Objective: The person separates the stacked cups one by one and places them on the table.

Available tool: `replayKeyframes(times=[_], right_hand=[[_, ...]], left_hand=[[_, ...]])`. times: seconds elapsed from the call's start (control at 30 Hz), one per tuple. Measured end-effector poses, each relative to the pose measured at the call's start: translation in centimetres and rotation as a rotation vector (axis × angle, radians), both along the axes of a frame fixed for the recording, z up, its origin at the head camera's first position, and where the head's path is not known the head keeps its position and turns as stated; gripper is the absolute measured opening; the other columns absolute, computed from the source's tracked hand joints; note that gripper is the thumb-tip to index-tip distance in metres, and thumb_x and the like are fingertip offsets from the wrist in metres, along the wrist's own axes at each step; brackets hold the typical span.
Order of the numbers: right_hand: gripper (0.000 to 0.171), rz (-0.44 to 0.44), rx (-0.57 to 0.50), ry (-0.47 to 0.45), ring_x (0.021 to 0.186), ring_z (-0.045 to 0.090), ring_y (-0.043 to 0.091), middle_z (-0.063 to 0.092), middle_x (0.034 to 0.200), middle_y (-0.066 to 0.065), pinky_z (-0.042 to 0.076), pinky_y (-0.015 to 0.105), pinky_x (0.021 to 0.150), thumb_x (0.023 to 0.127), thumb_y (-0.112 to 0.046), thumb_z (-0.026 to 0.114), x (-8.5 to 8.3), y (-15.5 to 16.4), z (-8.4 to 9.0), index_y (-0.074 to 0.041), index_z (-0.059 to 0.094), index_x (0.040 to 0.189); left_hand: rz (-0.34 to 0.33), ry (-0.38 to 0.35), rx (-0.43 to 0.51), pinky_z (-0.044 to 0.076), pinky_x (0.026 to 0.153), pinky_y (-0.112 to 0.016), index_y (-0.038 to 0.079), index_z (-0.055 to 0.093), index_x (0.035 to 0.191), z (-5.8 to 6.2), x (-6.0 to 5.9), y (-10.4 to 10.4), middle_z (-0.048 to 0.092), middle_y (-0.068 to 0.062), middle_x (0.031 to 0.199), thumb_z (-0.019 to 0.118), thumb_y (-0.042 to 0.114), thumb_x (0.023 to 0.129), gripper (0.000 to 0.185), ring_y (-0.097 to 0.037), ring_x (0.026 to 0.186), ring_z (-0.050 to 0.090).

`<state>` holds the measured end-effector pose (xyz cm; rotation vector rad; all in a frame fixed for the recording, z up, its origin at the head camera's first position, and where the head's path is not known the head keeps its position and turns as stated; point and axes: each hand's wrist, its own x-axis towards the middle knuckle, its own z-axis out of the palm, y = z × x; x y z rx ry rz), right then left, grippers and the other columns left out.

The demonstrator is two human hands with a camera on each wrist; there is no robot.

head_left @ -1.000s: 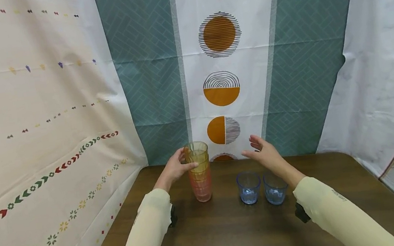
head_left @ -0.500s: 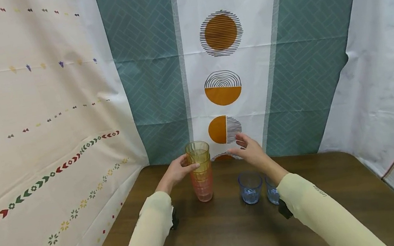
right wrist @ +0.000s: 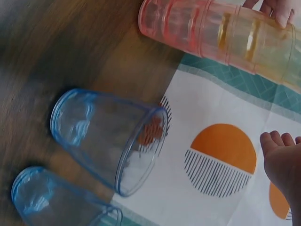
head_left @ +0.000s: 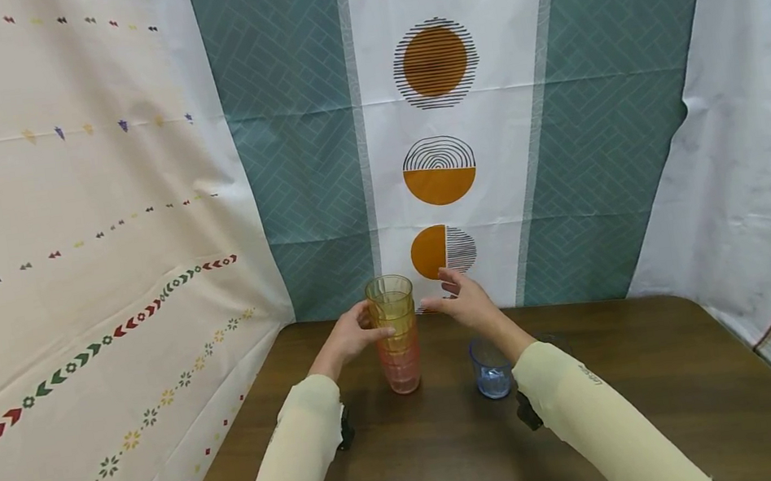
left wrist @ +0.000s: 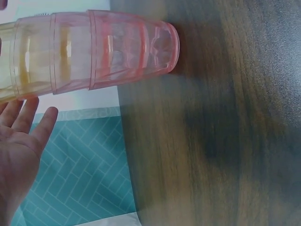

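Note:
A stack of cups point(head_left: 394, 336), yellow ones on top and pink ones below, stands upright on the dark wooden table point(head_left: 670, 373). My left hand point(head_left: 354, 334) holds its upper part, thumb across the front and fingers behind. The left wrist view shows the stack point(left wrist: 94, 52) above my palm point(left wrist: 19, 150). Just right of the stack's rim, my right hand point(head_left: 464, 302) hovers with fingers spread, holding nothing. A blue cup point(head_left: 492, 369) stands below that wrist. The right wrist view shows this cup point(right wrist: 108, 139), a second blue cup point(right wrist: 51, 197), the stack point(right wrist: 211, 28) and my right hand point(right wrist: 282, 160).
Patterned curtains hang close behind and to both sides: teal and white with orange circles point(head_left: 433, 61) at the back, cream point(head_left: 59, 237) on the left, pale point(head_left: 765, 97) on the right. The table runs to the right and toward me.
My right hand has swept left from above the two blue cups to beside the stack's top, and its forearm now hides the second blue cup. The left hand has stayed on the stack.

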<state>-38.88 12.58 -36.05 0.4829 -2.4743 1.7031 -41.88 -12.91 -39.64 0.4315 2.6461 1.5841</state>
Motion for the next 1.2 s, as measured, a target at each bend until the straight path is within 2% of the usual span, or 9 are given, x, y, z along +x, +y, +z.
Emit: replayKeyframes(times=[0.2,0.53,0.73,1.07,1.2], right_hand=[[0.086,-0.016,-0.01,-0.006,0.142,0.036,0.036,0.034,0.156,0.018,0.038,0.051,0.109,0.088,-0.031,0.076,-0.3,-1.8,-0.4,-0.002,0.029,0.154],[0.09,-0.025,-0.011,-0.002,0.14,0.039,0.033,0.038,0.155,0.016,0.04,0.049,0.108,0.085,-0.035,0.079,-1.1,-4.6,-0.6,-0.002,0.031,0.153],[0.09,-0.008,-0.031,-0.027,0.141,0.037,0.033,0.036,0.156,0.017,0.038,0.051,0.109,0.087,-0.031,0.078,-1.2,-5.3,-0.6,-0.002,0.027,0.155],[0.086,-0.03,0.054,-0.014,0.14,0.039,0.035,0.042,0.152,0.018,0.039,0.05,0.109,0.089,-0.031,0.076,-1.3,-5.8,-0.4,-0.001,0.029,0.154],[0.083,-0.033,0.045,-0.046,0.142,0.036,0.034,0.043,0.151,0.016,0.035,0.05,0.111,0.091,-0.036,0.073,-1.3,-5.8,-0.3,-0.003,0.03,0.154]], left_hand=[[0.005,0.001,-0.026,0.04,0.108,-0.052,0.002,0.035,0.151,-0.2,0.0,0.1,0.048,-0.023,0.145,0.082,0.025,0.084,0.085,-0.037,0.135,0.044],[0.003,-0.004,-0.011,0.039,0.108,-0.051,0.003,0.032,0.152,-0.2,-0.2,-0.1,0.045,-0.022,0.148,0.08,0.025,0.085,0.085,-0.036,0.137,0.043],[-0.005,-0.009,0.0,0.039,0.108,-0.051,0.002,0.032,0.152,-0.3,-0.1,0.0,0.046,-0.022,0.147,0.08,0.023,0.086,0.084,-0.036,0.136,0.044],[0.003,0.007,0.004,0.041,0.107,-0.05,0.003,0.037,0.15,-0.4,-0.2,0.1,0.049,-0.021,0.145,0.081,0.023,0.085,0.081,-0.035,0.134,0.047],[-0.005,0.013,0.029,0.041,0.107,-0.05,0.003,0.039,0.149,-0.5,-0.1,0.2,0.051,-0.019,0.144,0.081,0.02,0.085,0.078,-0.034,0.133,0.048]])
